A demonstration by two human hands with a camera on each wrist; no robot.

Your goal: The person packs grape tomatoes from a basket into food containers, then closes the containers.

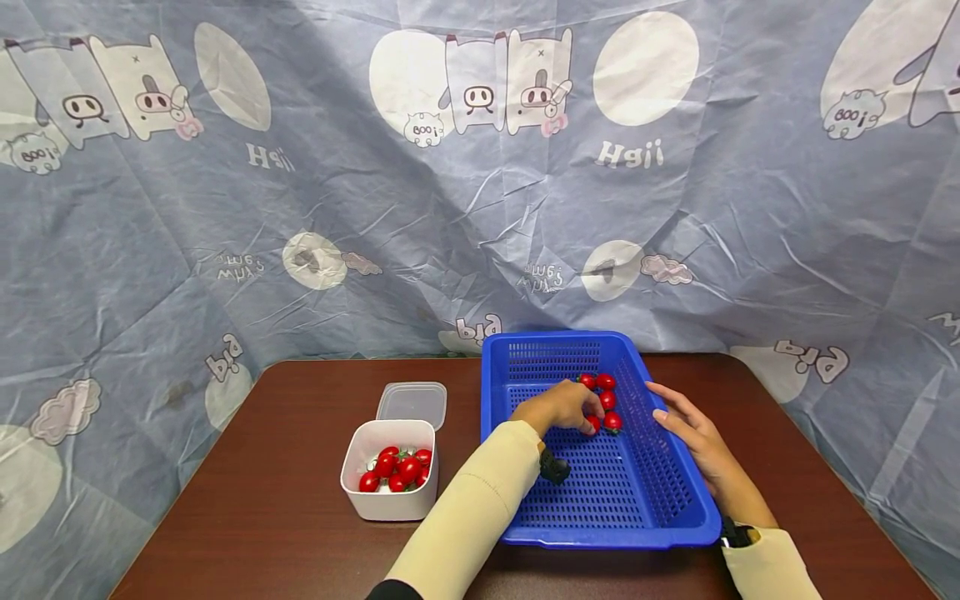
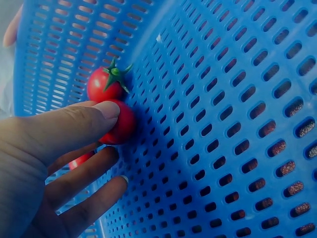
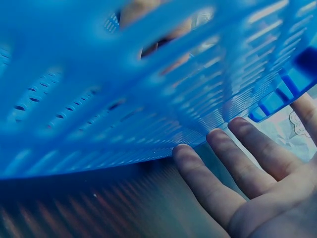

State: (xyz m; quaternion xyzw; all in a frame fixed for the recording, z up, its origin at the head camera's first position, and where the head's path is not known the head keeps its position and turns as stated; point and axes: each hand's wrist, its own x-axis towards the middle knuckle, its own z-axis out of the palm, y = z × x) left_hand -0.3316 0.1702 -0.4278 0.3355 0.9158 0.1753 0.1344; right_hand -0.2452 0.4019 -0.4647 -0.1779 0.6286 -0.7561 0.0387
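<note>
Inside the blue plastic basket (image 1: 592,492), my left hand (image 1: 558,408) pinches a red cherry tomato (image 2: 124,124), with the thumb across its near side. Right beside it, another cherry tomato (image 2: 103,84) shows its green stem end. Several more tomatoes (image 1: 606,382) lie close by, along the right part of the basket floor. My right hand (image 1: 693,433) rests against the basket's right side, thumb near the rim. In the right wrist view its extended fingers (image 3: 247,171) meet the slotted outer wall.
Left of the basket stands a white square container (image 1: 390,504) holding several cherry tomatoes (image 1: 408,468). Behind it a translucent lid (image 1: 412,403) lies flat on the brown table (image 1: 262,492). A grey-blue printed cloth (image 1: 420,200) hangs behind the table.
</note>
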